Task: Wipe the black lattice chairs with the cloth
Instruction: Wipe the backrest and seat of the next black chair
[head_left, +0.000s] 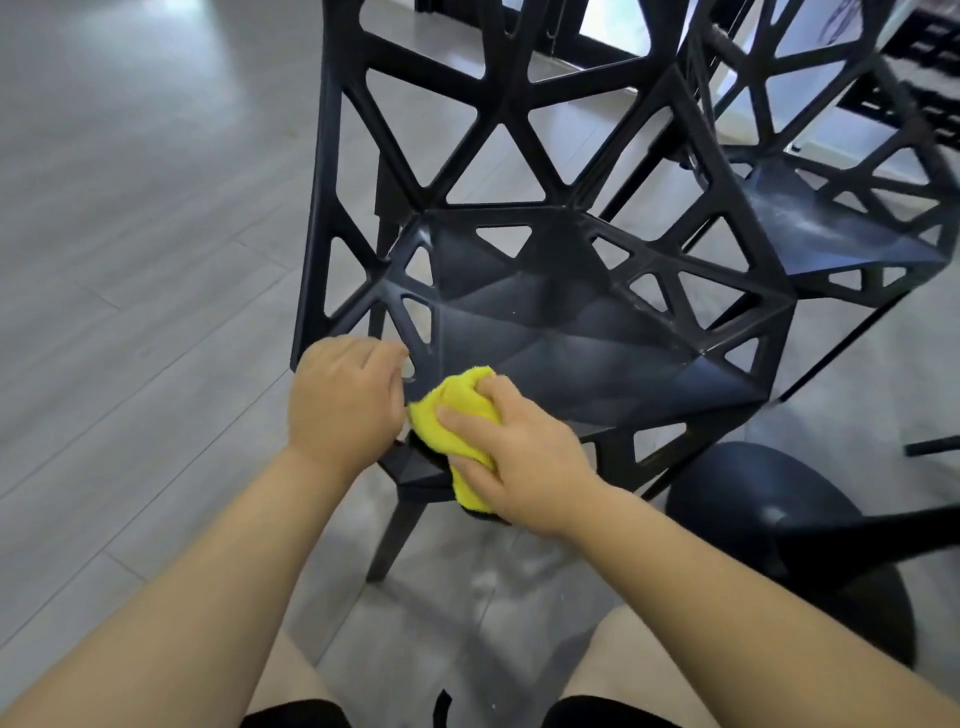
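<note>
The right hand (511, 457) pressed the bunched cloth (457, 415) on the near chair (545, 317)'s front-left seat corner; the left hand (343, 400), fingers curled, steadied its edge. Wiping was underway; next, probably sweep farther across.

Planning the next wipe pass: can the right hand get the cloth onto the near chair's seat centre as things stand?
Probably yes. The right hand presses the cloth on the front-left edge of the near chair; nothing lies on the seat panel beyond it. The left hand grips the rim on the side, off that path.
</note>
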